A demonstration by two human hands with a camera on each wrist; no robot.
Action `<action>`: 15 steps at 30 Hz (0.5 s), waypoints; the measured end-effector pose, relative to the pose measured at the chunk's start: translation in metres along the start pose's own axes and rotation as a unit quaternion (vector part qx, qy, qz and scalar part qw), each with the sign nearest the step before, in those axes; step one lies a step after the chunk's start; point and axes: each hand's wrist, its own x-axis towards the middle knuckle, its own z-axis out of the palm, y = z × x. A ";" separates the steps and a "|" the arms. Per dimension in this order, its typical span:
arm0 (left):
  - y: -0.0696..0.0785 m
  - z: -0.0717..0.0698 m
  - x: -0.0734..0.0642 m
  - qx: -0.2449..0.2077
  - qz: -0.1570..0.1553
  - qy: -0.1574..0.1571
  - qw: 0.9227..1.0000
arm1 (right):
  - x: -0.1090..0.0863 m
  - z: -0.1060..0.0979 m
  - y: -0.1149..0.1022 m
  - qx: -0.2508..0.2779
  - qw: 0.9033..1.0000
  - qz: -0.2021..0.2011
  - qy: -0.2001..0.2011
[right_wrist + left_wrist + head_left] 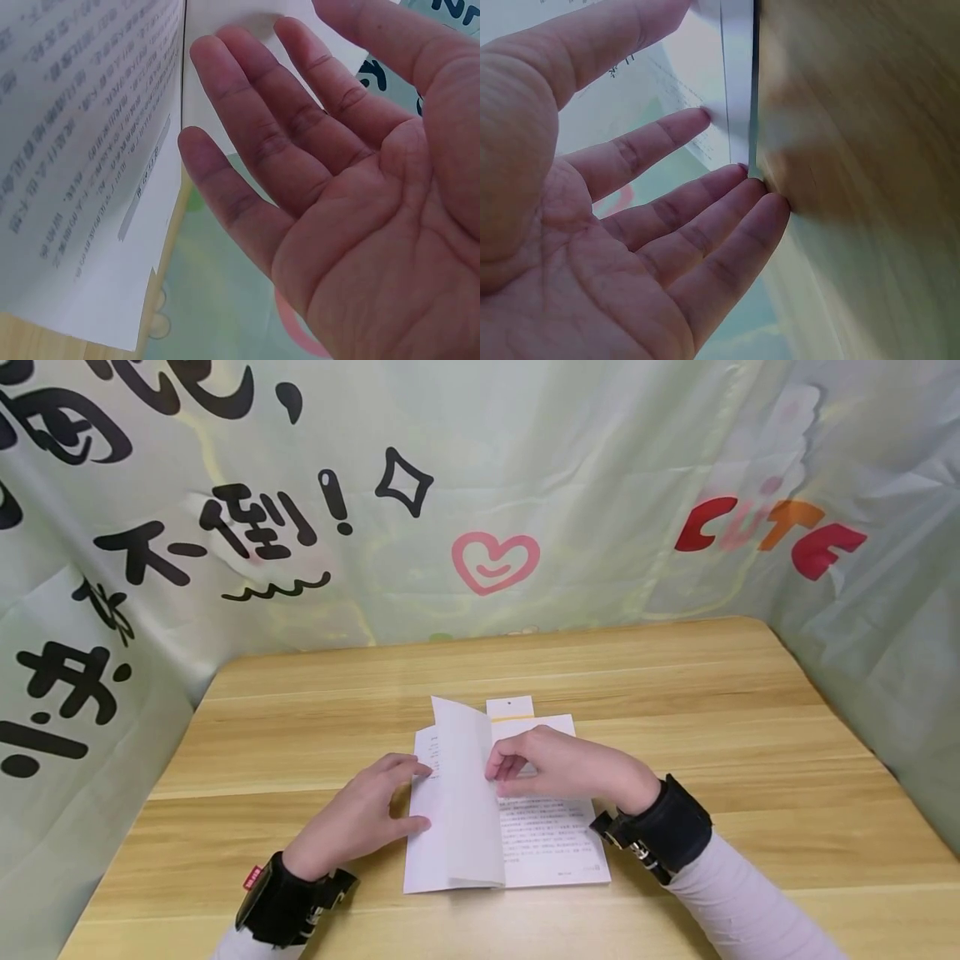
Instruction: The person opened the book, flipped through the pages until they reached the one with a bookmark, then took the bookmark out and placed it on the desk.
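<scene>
- My sleeves [750, 897] run out of the head view at its lower edge, a black strap [675, 827] round each wrist.
- My left grip [360, 818] is spread, fingers nearly straight and clasping nothing, at the left side of the open book [555, 843].
- My right grip [555, 764] is loosely bent over the book's middle; the head view hides its fingertips' contact, but the right wrist view shows slack, parted fingers with nothing pinched.
- The book lies on the tabletop [675, 685] between my two grips. A raised leaf [468, 802] — one sheet or several, I can't tell — covers most of the left page and the crease; my right grip hides part of the right page. The print is too blurred to read.
- Only the left wrist view shows the book's edge from close by, with my lower fingertips against it; my thumb tip is cut off there. Only the right wrist view shows a grey strip [146, 180] along the text.
- A white card [510, 707] with a dark dot pokes past the book's far edge, its lower part out of sight.
- Behind hangs a pale cloth [600, 468], its lettering cropped at the upper left.
</scene>
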 end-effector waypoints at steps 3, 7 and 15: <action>-0.001 -0.001 0.000 0.001 -0.001 -0.001 1.000 | 0.000 0.002 -0.001 -0.002 1.000 0.002 0.002; -0.001 -0.002 0.000 0.002 -0.005 -0.001 1.000 | 0.000 0.004 -0.003 -0.005 1.000 0.000 0.005; -0.003 -0.011 -0.002 0.007 -0.014 -0.002 1.000 | 0.001 0.007 -0.003 -0.019 1.000 0.005 0.006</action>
